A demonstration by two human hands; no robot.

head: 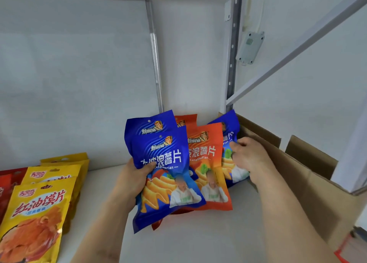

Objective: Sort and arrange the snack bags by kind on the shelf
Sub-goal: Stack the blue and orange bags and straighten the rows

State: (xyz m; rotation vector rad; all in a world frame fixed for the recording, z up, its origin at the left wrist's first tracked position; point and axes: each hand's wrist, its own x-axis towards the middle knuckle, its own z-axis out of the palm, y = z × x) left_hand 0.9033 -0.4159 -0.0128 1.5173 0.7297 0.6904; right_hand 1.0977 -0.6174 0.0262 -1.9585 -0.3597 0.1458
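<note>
Shelf point(198, 243), mid-sort: left hand point(135, 175) grips two blue bags point(158, 157) held raised, right hand point(248, 155) pinches a third blue bag point(230, 131) behind leaning orange bags point(208, 163); risk—pulling it likely topples the orange ones, mixing kinds.

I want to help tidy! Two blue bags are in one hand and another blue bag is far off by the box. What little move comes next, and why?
Probably the right hand should lift the lone blue bag over to the two blue bags gripped by the left hand. Orange bags sit between them, so the blues are split; joining them keeps one kind together.
</note>
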